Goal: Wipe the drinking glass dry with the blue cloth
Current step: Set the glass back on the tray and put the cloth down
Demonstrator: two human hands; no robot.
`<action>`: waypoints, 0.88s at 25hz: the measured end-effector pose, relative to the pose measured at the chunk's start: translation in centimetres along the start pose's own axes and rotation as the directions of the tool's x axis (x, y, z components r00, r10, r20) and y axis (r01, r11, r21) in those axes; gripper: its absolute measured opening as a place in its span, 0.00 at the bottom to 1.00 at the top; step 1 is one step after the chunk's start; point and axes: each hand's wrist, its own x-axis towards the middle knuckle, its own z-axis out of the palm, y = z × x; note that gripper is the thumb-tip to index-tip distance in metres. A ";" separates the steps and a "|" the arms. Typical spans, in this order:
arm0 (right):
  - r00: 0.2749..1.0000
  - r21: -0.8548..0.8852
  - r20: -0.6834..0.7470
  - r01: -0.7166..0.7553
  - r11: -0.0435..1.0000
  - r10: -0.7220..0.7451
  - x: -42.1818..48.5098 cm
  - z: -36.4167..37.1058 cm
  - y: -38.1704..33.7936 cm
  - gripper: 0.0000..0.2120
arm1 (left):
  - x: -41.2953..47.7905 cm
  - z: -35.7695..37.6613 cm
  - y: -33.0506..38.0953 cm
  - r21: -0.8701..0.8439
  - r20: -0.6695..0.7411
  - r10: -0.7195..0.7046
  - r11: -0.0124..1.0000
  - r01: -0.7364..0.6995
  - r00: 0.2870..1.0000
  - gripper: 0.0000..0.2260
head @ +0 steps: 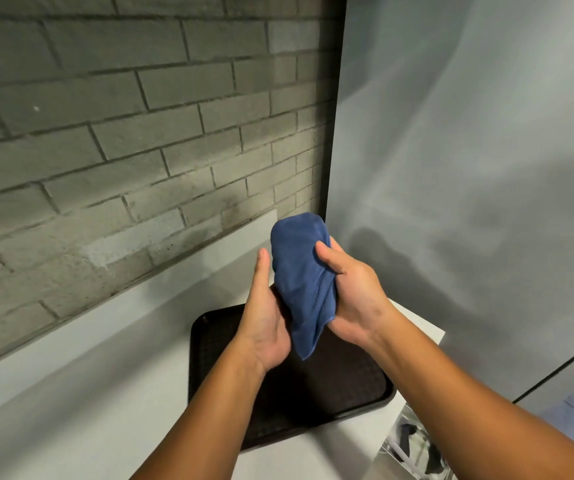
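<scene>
While the brick wall fills the background, a white counter is seen below it, and a dark tray lies on that counter. Above the tray, the cloth is held wrapped around what is judged to be the glass, which is wholly hidden. The cloth is cupped from one side by the left hand and pinched through its folds by the right hand. Wiping is judged underway; next, the bundle should be turned so fresh cloth meets wet surface.
</scene>
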 end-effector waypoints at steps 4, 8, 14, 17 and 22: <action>0.993 -0.372 -0.054 0.079 0.925 -0.107 -0.7 0.7 1.0 0.16 | -0.1 0.1 -0.4 -0.018 -0.114 0.040 0.999 -0.043 0.993 0.24; 0.985 -0.648 -0.002 0.131 0.750 -0.174 -1.6 1.3 2.1 0.17 | -0.3 -0.7 -1.2 0.000 -0.215 0.121 0.992 -0.123 0.969 0.20; 0.967 -0.781 0.006 0.163 0.603 -0.254 -1.4 0.7 2.9 0.15 | -1.7 -3.6 -0.5 0.170 -0.260 0.223 0.968 -0.183 0.939 0.19; 0.991 -0.777 0.026 0.100 0.621 -0.128 -0.9 0.3 4.2 0.11 | -3.3 -6.4 0.0 0.248 -0.238 0.274 0.945 -0.215 0.932 0.26; 0.993 -0.782 -0.037 0.039 0.622 -0.109 -0.3 -0.9 5.7 0.06 | -6.1 -15.7 3.1 0.421 -0.396 0.344 0.892 -0.165 0.851 0.15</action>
